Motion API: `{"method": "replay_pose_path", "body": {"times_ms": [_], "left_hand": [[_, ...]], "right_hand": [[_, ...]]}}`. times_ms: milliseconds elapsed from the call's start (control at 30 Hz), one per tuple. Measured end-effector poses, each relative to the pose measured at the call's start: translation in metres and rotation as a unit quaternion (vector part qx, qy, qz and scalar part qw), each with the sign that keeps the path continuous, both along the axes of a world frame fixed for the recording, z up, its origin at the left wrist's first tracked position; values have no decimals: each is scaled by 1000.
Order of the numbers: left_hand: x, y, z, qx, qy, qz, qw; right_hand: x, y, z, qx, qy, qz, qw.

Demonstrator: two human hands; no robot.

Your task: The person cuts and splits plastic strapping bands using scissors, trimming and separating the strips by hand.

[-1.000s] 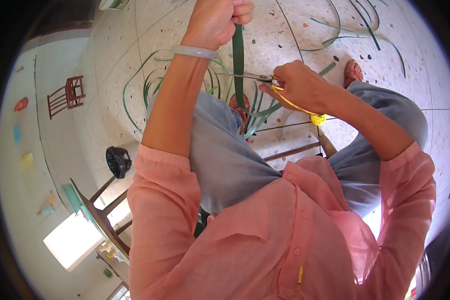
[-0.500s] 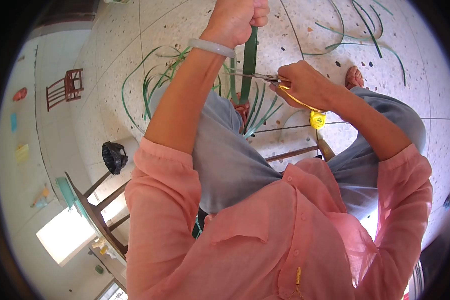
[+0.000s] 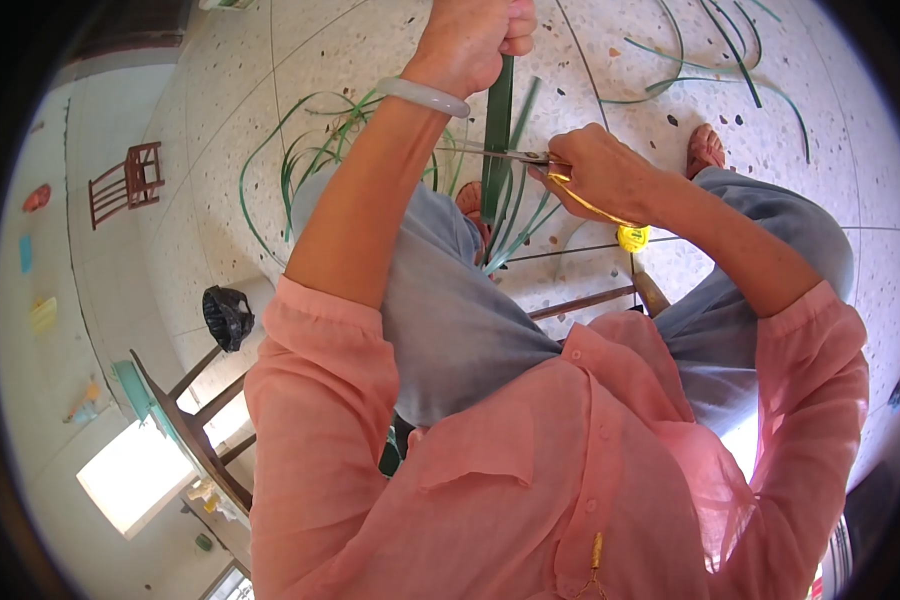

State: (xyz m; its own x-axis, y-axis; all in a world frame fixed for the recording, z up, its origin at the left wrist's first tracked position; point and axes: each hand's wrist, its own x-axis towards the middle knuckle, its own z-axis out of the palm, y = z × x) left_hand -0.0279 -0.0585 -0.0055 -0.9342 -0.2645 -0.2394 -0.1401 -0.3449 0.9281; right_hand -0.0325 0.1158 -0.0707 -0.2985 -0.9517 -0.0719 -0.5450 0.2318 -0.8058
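Thin curling green strips point(image 3: 746, 77) lie on the speckled terrazzo floor point(image 3: 210, 110) toward one o'clock; a brown slatted wooden chair point(image 3: 127, 185) stands at ten, a black plastic bag point(image 3: 228, 318) at nine. Toward twelve, the left hand point(image 3: 478, 42) has its grip closed on a flat dark-green strip point(image 3: 498, 120); steel-bladed, yellow-handled scissors point(image 3: 525, 156), in the right hand's point(image 3: 602, 173) grip, cross it.
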Motion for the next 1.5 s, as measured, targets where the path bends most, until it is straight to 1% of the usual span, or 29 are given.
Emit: {"method": "replay_pose_path", "body": {"times_ms": [67,133,267,433,567,667,733,767,800,833,867,900,933,967,1000,1033,1067,1100,1133,1200,1267,1333,1433,1500], "left_hand": [[0,-1,1,0,1,0,1000],[-1,-2,2,0,4,0,1000],[0,-6,3,5,-3,-4,1000],[1,-11,3,25,-3,-23,999],[1,-18,5,32,-6,-30,999],[1,-25,6,53,4,-31,998],[2,-26,9,66,12,-34,997],[2,-25,12,76,16,-22,997],[2,-23,15,88,21,-10,996],[5,-15,21,90,25,-13,996],[7,-6,26,78,6,21,997],[5,0,32,65,-9,53,996],[4,0,28,67,1,46,997],[4,-4,17,45,2,-4,999],[0,-7,9,20,7,-56,998],[-3,-3,7,18,26,-65,997],[0,4,8,4,1,-87,996],[0,12,8,-10,-26,-108,994],[-1,19,8,-9,-12,-118,993],[-3,32,7,-24,-62,-107,992],[-6,40,6,0,-53,-122,991],[-1,49,7,-9,-80,-144,986],[-4,55,5,29,-59,-156,986],[-6,56,7,62,-47,-160,984]], "right_hand": [[-1,0,3,1,1,-4,1000],[-4,-2,9,37,-2,11,999],[-3,-1,5,27,-3,10,1000],[-3,-1,-3,8,27,11,1000],[0,-1,0,27,2,15,1000],[-7,-1,-8,-3,16,1,1000],[-19,3,-23,-1,80,-17,997],[-25,6,-28,46,90,-24,995],[-32,7,-34,48,93,-26,994],[-39,7,-41,103,83,-51,990],[-46,6,-48,158,75,-79,981],[-51,4,-60,149,80,-115,979],[-52,3,-45,150,90,-122,977],[-51,-2,-31,101,-152,-228,957],[-50,-8,-12,35,-380,-314,869],[-48,-14,3,-42,-424,-344,837],[-48,-18,15,-120,-465,-368,796],[-53,-19,19,-192,-472,-350,786],[-60,-19,25,-254,-495,-293,777],[-68,-16,35,-279,-442,-386,760],[-76,-5,42,-284,-425,-405,758],[-76,3,52,-285,-391,-427,764],[-79,17,64,-304,-380,-432,760],[-89,32,70,-314,-341,-433,773]]}}
